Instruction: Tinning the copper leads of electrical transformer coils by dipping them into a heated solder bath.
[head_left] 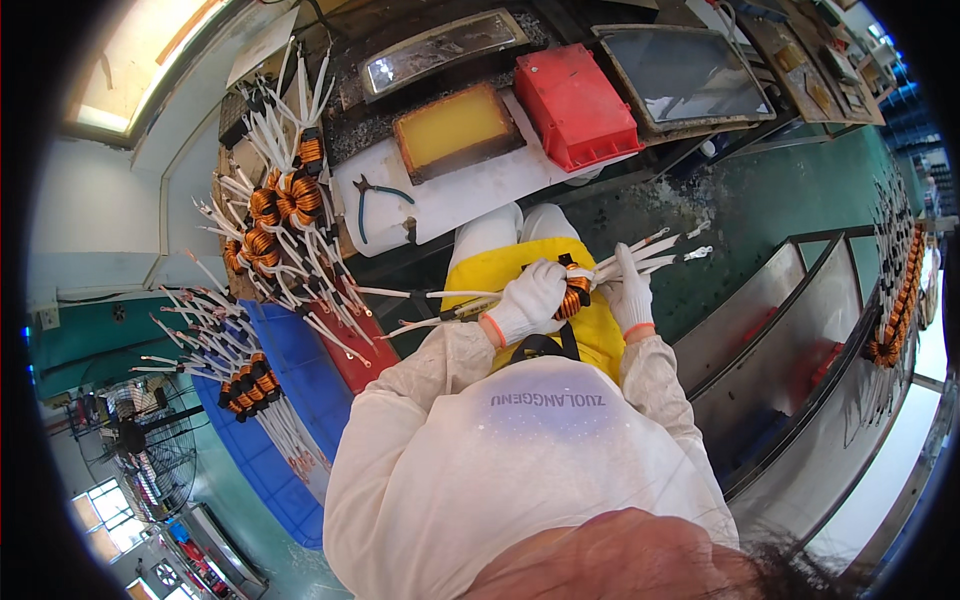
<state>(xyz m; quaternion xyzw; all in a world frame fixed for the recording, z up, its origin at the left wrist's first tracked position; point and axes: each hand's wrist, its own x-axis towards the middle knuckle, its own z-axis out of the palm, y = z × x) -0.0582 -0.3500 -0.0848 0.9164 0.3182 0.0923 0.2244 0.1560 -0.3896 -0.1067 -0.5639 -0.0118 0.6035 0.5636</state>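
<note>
Over my lap, on a yellow apron (603,340), I hold a ring-shaped copper-wound coil (573,298) with white-sleeved leads running out both sides. My left hand (530,300), in a white glove, is closed round the coil's left side and the leads there. On the other side, my gloved right hand (628,290) has its fingers round the right-hand white leads (676,260), close to the coil. Metal lugs show at the tips of some leads. The left palm hides part of the winding.
Ahead, the bench carries cutting pliers (362,208), a dark-rimmed yellow pan (455,130) and a red plastic box (575,105). Coils with white leads (298,200) are heaped at the left, above blue crates (290,360) with more coils. Metal racking (780,380) stands right.
</note>
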